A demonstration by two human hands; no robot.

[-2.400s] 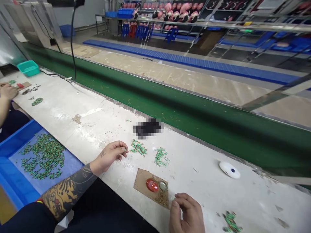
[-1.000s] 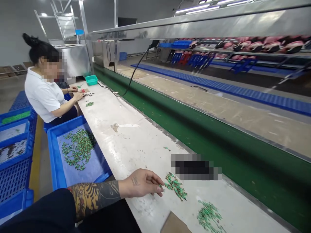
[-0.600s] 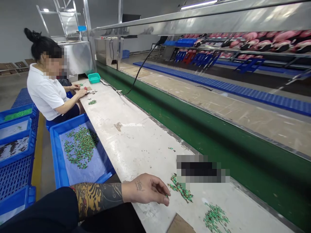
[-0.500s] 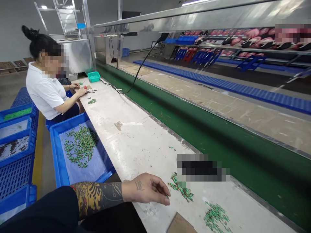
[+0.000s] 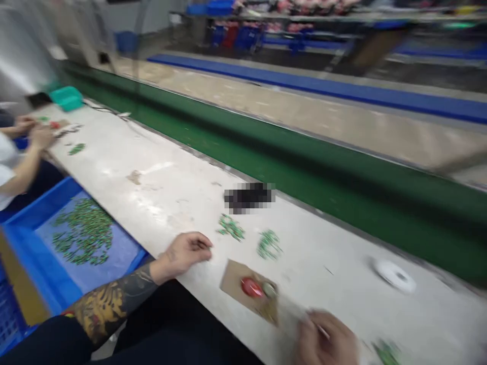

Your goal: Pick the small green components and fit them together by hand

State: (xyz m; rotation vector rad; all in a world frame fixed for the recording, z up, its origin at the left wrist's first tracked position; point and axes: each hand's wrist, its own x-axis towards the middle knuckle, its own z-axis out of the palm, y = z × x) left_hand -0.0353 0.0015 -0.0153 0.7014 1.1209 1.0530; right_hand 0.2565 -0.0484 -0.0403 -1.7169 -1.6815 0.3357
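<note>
My left hand [image 5: 188, 256] is over the near edge of the white table, thumb and fingers pinched on a small green piece, barely visible now. Blurred by motion, my right hand [image 5: 329, 339] is low on the right, its fingers closed around a thin pale stick-like thing [image 5: 319, 328]. Between the hands lies a brown cardboard piece [image 5: 233, 284] bearing a shiny red round thing [image 5: 251, 287] and a smaller pale round thing [image 5: 269, 289]. Beyond my left hand are two small piles of green pieces, one pile [image 5: 231, 227] left of the other pile [image 5: 269, 244].
A blue tray [image 5: 72, 291] of many green-and-brown pieces stands left of the table. A white roll [image 5: 395, 276] lies at right, and more green pieces [image 5: 387, 351] at lower right. A co-worker's hands [image 5: 40, 134] work at the far left near a teal basket [image 5: 67, 99].
The view has swung right and down, bringing my right hand, the cardboard with the red thing and the white roll into sight. My left hand stays pinched.
</note>
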